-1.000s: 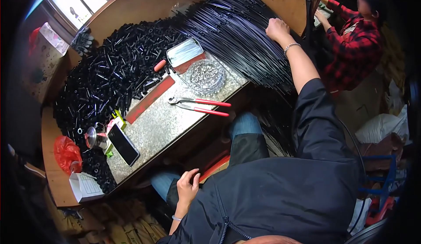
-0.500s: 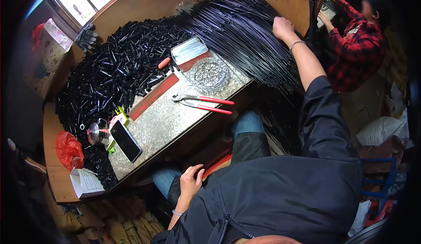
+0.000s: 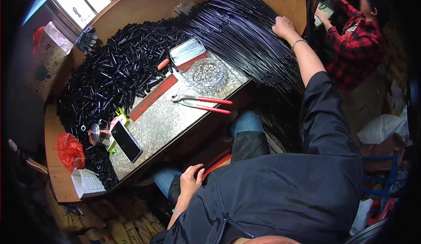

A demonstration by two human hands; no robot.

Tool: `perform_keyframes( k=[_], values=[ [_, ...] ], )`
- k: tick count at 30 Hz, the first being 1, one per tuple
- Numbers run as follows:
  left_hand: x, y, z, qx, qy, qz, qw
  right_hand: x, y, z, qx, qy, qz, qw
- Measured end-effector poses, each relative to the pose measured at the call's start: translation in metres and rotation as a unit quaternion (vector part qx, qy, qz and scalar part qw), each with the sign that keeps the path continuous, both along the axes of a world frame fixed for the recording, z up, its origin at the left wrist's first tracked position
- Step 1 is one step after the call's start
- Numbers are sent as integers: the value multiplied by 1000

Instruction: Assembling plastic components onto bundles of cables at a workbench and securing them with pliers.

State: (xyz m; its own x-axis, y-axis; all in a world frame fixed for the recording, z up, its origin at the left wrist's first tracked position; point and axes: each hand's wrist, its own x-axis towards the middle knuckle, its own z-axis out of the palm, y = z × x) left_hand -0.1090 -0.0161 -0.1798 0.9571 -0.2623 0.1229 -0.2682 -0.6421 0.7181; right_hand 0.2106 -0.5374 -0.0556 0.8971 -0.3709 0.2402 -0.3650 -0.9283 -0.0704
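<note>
My right hand [image 3: 284,27] reaches out to the far right edge of a large heap of long thin black cables [image 3: 245,29]. Its fingers are curled closed against the cables; the exact strands in its grasp are hidden. Low in front of my body, my left hand [image 3: 191,179] rests by my thigh with loosely bent fingers, thumb apart, and nothing seen in it. Between the hands, red-handled pliers [image 3: 201,103] lie on the speckled worktop [image 3: 164,112]. Behind them stand a clear glass bowl of small metal pieces [image 3: 207,74] and a tray of thin metal wires [image 3: 187,51].
A big pile of short black tubular parts [image 3: 118,68] covers the left and back of the bench. A phone [image 3: 126,141], a red plastic bag [image 3: 70,151] and a white paper box [image 3: 87,182] lie at left. Another person in a checked shirt [image 3: 357,47] works at right.
The cables beside my right hand have spread slightly to the right at their near ends. The hand stays at nearly the same place, and my left hand has not moved.
</note>
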Motion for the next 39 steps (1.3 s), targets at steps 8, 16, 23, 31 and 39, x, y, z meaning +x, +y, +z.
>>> perform_keyframes(
  k=[8, 16, 23, 31, 39],
  values=[
    [-1, 0, -2, 1, 2, 0, 1000, 2, 16, -3, -4, -38, 2, 999],
    [-4, 1, -7, 4, 15, 2, 1000, -14, 38, 32, -71, -142, 81, 984],
    [-3, -1, -11, 10, 7, -11, 1000, -19, 50, 58, 1, -50, 89, 995],
    [-7, 3, -14, 8, 25, -3, 1000, -26, 54, 66, -72, -58, 84, 992],
    [-9, 2, -20, 6, 21, -9, 1000, -42, 44, 82, -148, -103, 96, 979]
  ],
)
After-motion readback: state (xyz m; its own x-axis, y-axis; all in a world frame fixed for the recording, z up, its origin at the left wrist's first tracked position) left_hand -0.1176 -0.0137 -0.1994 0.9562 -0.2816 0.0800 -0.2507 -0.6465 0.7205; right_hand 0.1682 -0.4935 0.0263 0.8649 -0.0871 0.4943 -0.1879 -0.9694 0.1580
